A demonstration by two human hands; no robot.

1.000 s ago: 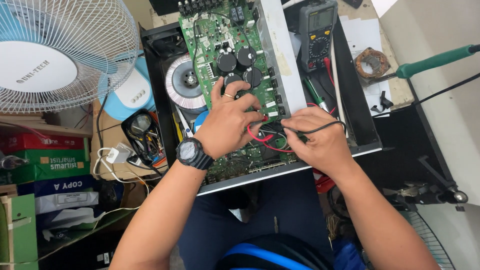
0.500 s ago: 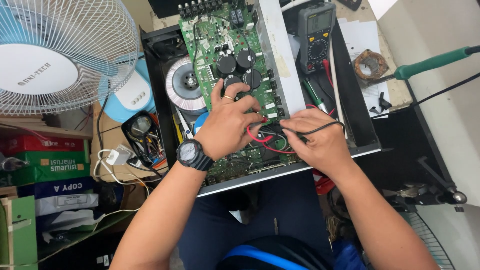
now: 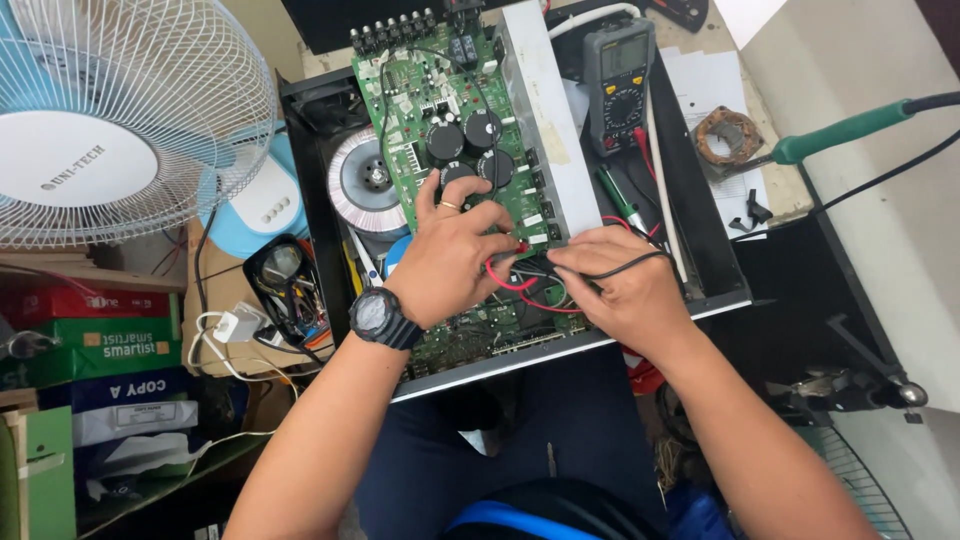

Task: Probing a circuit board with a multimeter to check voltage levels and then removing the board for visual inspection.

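Both hands (image 3: 455, 260) (image 3: 615, 285) pinching probes (image 3: 505, 275) on board (image 3: 440, 120)

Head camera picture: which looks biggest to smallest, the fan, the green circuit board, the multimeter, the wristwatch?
1. White fan, though it sits nearer the camera.
2. Green circuit board.
3. Multimeter.
4. Wristwatch on the left hand.
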